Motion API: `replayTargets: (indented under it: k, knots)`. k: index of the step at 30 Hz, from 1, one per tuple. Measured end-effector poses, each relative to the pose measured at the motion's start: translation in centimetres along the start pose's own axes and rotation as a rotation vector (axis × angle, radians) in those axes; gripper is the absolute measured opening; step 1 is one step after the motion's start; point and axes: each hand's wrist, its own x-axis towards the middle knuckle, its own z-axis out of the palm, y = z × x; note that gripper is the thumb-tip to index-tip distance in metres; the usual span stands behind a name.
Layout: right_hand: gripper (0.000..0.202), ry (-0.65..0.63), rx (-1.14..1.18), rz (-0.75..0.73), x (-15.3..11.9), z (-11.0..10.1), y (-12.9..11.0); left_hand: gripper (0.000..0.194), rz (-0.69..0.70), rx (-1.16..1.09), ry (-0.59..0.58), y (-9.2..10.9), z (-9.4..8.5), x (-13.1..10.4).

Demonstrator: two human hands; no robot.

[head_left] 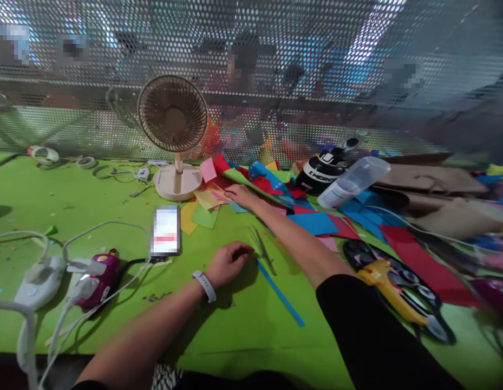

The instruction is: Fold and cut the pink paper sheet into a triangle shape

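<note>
— What is being touched by the right hand (240, 195)?

— The pile of coloured paper sheets (251, 181) at the far side of the green table (243, 325) is being pressed by it. The arm is being stretched forward, and the fingers are being laid flat and spread on the paper, palm down; nothing is being gripped.

— And the left hand (227, 264)?

— It is being rested on the table, nearer the body, with the fingers curled loosely downward. Whether anything small is being pinched under them cannot be told. A pale band (205, 284) is being worn on that wrist.

— What is lying close to it?

— A pair of thin tweezers (262, 249) is lying just beside the fingertips, and a blue paper strip (280, 293) is lying next to that, running toward the near edge. A phone (165, 230) is lying flat to the left of the hand.

— Where is the paper pile being kept, exactly?

— Just right of the base of a small desk fan (173, 135), with a black bottle (322, 172) and a clear plastic bottle (352, 181) lying on their sides farther right. A yellow tool (391, 290) is lying near the right elbow.
</note>
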Motion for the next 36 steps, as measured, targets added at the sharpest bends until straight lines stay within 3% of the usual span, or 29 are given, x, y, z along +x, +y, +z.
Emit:
replayTargets:
  k: [6,13,19,21,22,24,26,28,30,32,34,36]
  knots:
    - [0.033,0.083,-0.037,0.065,0.2,-0.4,-0.8,0.023,0.014,0.012,0.001,0.1,-0.1,0.0]
    - [0.036,0.231,-0.109,0.07,-0.1,-5.5,-1.5,0.021,0.011,-0.015,0.004,0.2,-0.2,-0.1]
    - [0.036,0.381,-0.11,-0.009,-3.1,-9.1,-4.3,0.023,0.018,-0.137,0.024,-0.5,0.2,0.3]
    - [0.036,0.461,-0.099,-0.105,-5.2,-10.3,-5.1,0.037,0.105,-0.096,0.143,-0.1,-0.4,0.5]
    - [0.035,0.48,-0.103,-0.169,-6.4,-10.9,-5.4,0.046,0.197,-0.021,0.281,0.4,-0.9,0.6]
    - [0.033,0.454,-0.123,-0.326,-9.3,-11.7,-6.0,0.07,0.469,0.248,0.537,2.1,-2.4,0.4]
    - [0.033,0.393,-0.157,-0.514,-12.4,-11.9,-6.6,0.087,0.715,0.544,0.666,4.4,-4.0,-0.1]
    - [0.033,0.346,-0.209,-0.684,-15.5,-11.5,-7.3,0.084,0.846,0.806,0.594,7.0,-5.2,-1.1]
    - [0.032,0.352,-0.265,-0.773,-18.5,-10.9,-8.1,0.066,0.852,1.004,0.335,9.2,-5.6,-2.2]
    - [0.027,0.375,-0.287,-0.844,-21.3,-10.2,-8.7,0.048,0.845,1.067,0.114,10.6,-5.4,-3.1]
    - [0.026,0.458,-0.282,-0.867,-24.1,-9.5,-9.0,0.022,0.83,1.095,0.012,11.3,-5.2,-3.7]
    - [0.036,0.514,-0.217,-0.786,-26.9,-8.4,-8.9,0.016,0.779,1.136,0.013,11.4,-5.4,-4.1]
